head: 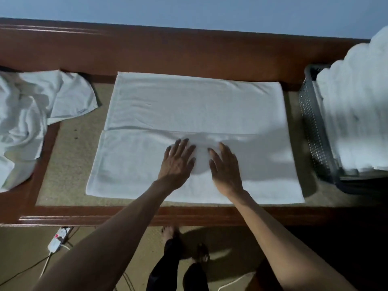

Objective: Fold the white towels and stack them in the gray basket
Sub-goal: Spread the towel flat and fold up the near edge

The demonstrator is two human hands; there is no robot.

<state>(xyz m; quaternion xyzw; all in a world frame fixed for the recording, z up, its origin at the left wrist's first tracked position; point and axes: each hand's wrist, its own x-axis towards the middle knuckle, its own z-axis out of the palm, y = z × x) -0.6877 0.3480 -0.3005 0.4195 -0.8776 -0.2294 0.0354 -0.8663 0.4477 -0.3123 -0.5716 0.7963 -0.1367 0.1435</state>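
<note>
A white towel (189, 106) is lying spread on the counter (69, 156), its near part folded over to the middle. The person is pressing the left hand (177, 162) and right hand (225, 168) flat on that folded layer, side by side, each grip lying wide and holding nothing. Right of the towel, the gray basket (315, 127) is carrying a stack of folded towels (354, 114). Left of the towel, crumpled towels (31, 114) are lying in a heap.
</note>
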